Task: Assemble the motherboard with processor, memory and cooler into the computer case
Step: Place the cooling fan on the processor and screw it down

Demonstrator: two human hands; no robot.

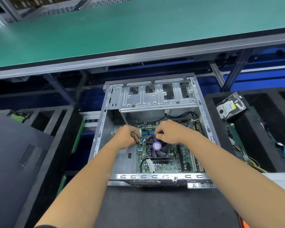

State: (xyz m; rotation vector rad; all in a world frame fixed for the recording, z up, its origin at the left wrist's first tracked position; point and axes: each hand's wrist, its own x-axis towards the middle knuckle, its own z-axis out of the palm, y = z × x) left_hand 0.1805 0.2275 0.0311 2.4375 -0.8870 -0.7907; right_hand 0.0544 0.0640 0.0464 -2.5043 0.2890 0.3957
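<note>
1 open silver-grey steel computer case lay on its side on a dark surface, with 1 green motherboard seated flat inside it. On the board sat 1 black square cooler fan with a purple round label, above finned metal. Just beyond the fan ran a row of green and blue memory slots; their count could not be told. 1 black cable looped along the far wall of the case under the perforated silver drive cage.

2 bare hands reached into the case. The left hand was at the fan's left edge, its grip curled round a small bundle of thin multicoloured wires. The right hand hovered over the fan's far edge, fingers curled with thumb and forefinger pressed together; what they pinched, if anything, could not be told.

To the right, 1 silver hard drive with a white label leaned in a black foam tray. To the left lay 1 dark perforated side panel. A green-topped bench crossed the far side.
</note>
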